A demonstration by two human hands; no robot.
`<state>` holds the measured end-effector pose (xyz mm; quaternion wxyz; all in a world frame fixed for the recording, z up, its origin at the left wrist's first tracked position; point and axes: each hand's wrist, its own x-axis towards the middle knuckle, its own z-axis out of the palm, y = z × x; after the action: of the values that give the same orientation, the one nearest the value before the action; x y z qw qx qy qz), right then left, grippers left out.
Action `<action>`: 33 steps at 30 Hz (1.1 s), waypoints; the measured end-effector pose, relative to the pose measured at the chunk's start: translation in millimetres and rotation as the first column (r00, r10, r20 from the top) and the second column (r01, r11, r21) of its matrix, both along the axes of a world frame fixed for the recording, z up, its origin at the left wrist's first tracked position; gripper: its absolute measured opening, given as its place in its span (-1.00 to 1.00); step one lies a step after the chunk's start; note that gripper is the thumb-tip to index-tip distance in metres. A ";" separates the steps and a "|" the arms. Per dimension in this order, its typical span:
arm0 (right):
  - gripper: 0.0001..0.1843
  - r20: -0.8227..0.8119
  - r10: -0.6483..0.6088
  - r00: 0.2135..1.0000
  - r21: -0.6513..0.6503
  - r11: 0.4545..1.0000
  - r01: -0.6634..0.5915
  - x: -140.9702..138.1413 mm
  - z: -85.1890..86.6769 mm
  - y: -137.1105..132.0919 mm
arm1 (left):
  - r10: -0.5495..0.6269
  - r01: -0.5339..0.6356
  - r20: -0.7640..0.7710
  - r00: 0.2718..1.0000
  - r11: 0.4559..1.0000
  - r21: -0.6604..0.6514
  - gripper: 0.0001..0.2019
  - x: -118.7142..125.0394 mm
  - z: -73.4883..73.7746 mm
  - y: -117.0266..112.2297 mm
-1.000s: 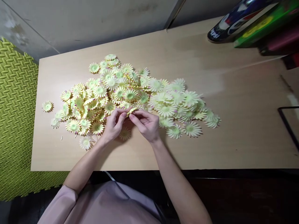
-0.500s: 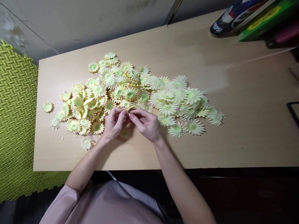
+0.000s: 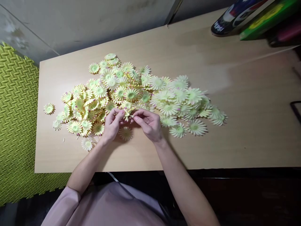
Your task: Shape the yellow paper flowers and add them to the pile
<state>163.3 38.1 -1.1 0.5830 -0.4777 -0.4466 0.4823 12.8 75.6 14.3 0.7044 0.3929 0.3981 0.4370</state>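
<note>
Both hands at the near edge of the heap, working one flower head (image 3: 127, 115) between them. Half a second ago it showed as a thin edge, mostly hidden by the fingertips; now its petals are splayed out and visible, and the hands sit slightly wider apart. I read this as the piece being opened or turned, handling unfinished, since it is not set down. Left hand (image 3: 111, 125): thumb and fingers pinched on its left side. Right hand (image 3: 148, 125): thumb and forefinger closed on its right edge. Whether there are one or two layers in the grip is hard to make out from here.

Materials: thin, many-petalled discs, probably cloth or paper. Left heap (image 3: 100, 92) yellow, green-centred, some tips purple; right heap (image 3: 169, 109) paler, flatter, wider-petalled. A loose flower (image 3: 126, 133) lies just below the hands. Smooth wood-grain table (image 3: 211, 150); ridged green mat (image 3: 18, 119) alongside.
</note>
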 end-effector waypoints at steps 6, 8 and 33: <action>-0.82 -0.144 0.024 0.989 0.012 1.000 -0.023 6.4 -6.2 0.9 | -0.053 0.057 0.070 0.996 0.996 -0.063 -0.59 -2.0 -3.1 0.3; -0.81 -0.135 0.024 0.991 0.013 1.000 -0.023 6.1 -4.6 1.0 | -0.065 0.068 0.063 0.996 0.997 -0.048 -0.57 -2.4 -2.7 0.4; -0.80 0.117 -0.075 0.990 0.058 0.996 0.069 -6.4 0.4 3.9 | 0.061 -0.003 -0.235 0.970 0.971 0.239 -0.53 0.8 6.6 -4.5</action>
<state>156.9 42.0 -0.7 0.5850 -0.5056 -0.4757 0.4194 13.6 71.0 20.9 0.5920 0.5176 0.4317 0.4419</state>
